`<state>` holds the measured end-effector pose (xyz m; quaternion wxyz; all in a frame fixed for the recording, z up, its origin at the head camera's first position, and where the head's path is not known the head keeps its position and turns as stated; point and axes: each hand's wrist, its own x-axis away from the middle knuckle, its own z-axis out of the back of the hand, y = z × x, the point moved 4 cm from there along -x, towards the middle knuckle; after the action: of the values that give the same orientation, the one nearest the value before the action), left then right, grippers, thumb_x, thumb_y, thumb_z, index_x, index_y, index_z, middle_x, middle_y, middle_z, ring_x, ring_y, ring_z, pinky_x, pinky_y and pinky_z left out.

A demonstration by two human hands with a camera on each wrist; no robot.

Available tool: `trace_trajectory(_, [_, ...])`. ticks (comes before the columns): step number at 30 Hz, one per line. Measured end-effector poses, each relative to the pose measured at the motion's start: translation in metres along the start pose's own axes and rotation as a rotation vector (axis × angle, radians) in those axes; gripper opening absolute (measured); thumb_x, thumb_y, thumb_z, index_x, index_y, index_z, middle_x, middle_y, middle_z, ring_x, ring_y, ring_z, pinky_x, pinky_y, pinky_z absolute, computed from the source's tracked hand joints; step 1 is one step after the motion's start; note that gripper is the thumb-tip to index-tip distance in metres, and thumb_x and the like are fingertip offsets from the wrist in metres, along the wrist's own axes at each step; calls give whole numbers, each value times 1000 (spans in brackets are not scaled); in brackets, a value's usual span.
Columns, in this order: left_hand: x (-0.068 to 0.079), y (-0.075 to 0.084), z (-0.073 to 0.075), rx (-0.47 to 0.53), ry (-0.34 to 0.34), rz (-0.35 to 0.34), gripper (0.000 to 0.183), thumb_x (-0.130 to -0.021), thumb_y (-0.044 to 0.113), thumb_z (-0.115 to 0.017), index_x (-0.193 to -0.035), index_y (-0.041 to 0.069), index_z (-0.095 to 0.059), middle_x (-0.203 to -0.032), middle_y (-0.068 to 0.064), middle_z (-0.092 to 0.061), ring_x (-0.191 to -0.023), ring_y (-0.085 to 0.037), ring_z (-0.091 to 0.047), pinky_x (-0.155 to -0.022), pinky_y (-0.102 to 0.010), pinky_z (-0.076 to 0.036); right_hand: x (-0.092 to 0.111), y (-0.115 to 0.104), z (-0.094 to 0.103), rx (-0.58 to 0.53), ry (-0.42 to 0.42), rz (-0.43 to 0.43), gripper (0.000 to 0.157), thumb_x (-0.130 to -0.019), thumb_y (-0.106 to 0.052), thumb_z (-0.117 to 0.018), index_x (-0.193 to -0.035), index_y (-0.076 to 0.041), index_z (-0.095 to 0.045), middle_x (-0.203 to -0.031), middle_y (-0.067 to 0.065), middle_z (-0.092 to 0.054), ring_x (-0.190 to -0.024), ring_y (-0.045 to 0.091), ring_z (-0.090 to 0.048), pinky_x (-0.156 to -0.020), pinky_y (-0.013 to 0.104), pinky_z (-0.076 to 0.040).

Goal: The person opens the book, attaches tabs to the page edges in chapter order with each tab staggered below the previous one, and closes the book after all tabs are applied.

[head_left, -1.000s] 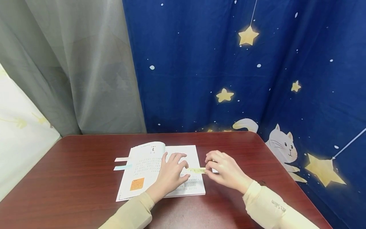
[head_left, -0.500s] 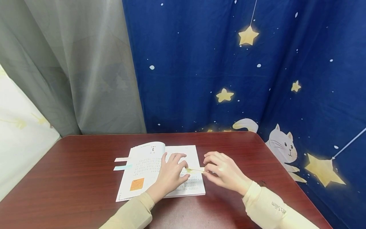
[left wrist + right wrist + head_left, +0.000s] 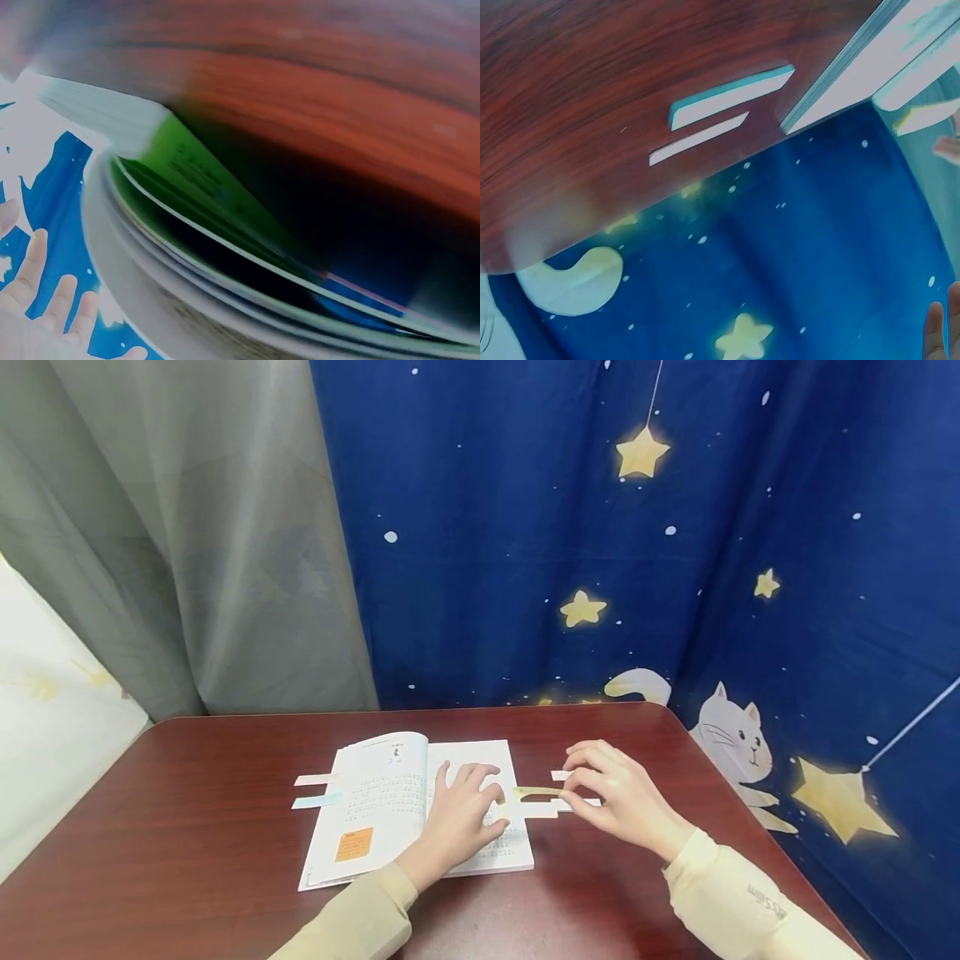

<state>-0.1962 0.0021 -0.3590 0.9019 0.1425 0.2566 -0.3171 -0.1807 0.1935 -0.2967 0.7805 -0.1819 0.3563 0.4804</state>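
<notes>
My left hand (image 3: 456, 817) is over the right page of an open book (image 3: 375, 806), fingers bent, with a small yellow sticky tab (image 3: 501, 798) at its index fingertip. To the right of the page edge, my right hand (image 3: 617, 792) pinches a narrow yellow sticky-note pad (image 3: 536, 791), which points left toward the book. In the right wrist view that pad (image 3: 924, 118) shows a pale face and yellow edge. A pale tab (image 3: 542, 811) juts from the book's right edge beneath it. The left wrist view shows the book's green inner cover (image 3: 199, 176) and several fingers.
Two more narrow pads, one blue-edged (image 3: 731, 97) and one pinkish (image 3: 699, 139), lie on the reddish-brown table (image 3: 202, 827). Pink (image 3: 313, 780) and light blue (image 3: 317, 801) tabs stick out at the book's left edge. An orange note (image 3: 354, 844) is on the left page.
My right hand has drawn away to the right with the yellow pad, leaving a gap between the hands. The yellow tab stays at my left fingertip, and the left hand has shifted slightly right.
</notes>
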Motion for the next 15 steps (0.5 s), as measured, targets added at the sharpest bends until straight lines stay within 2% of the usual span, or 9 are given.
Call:
trace_trajectory(5, [-6,14,-9,-11,-27,-33,21,-67,35,-70,-76,21,-57,-113,0,-51,-106,-21,-42,-90,-58,-18,7,8,17,-4,41,-22,16,-83,-27,-59,-74,-15,-62,-93,0,-56,-92,23,-53,-79,29,-39])
trace_trajectory(15, [-20,44,-24,-10,-59,-80,18,-68,34,-68,-70,21,-56,-111,2,-51,-106,-18,-42,-90,-59,-19,21,19,41,49,69,-70,20,-84,-32,-55,-73,-16,-61,-92,2,-57,-92,23,-53,-82,23,-36])
